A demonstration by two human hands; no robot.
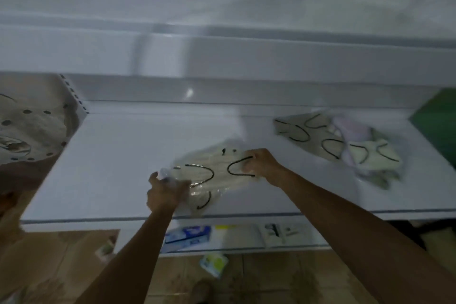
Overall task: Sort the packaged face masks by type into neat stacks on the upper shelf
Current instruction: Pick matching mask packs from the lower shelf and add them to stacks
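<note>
A person's left hand (pixel 166 191) and right hand (pixel 262 165) hold a stack of cream masks (pixel 217 170) in clear wrappers at the front middle of a white shelf (pixel 118 155). The left hand curls round the stack's near-left corner and the right hand's fingers close over its right end, beside a black ear loop. A mixed pile (pixel 345 148) of grey, pale pink and cream packs lies unsorted well to the right, close to a green panel (pixel 441 126). The stack sits close to the shelf's front lip, and that looks like the main risk. The wrappers appear slick, so a squeeze from both ends could bow the bundle and send the lower packs sliding out over the edge. They would land on the lower shelf, where a blue-and-white box (pixel 188 234) stands, or on the tiled floor, where one small packet (pixel 213 264) already lies. One pack fans out toward the front under the left hand, so squaring the pile with too quick a push could skew it instead. A second hazard is mixing types: the right-hand heap holds cream packs like those in hand, and in this dim, blurred view the shades are hard to tell apart. A loose ear loop could also snag a finger and drag a pack along when the hands lift.
</note>
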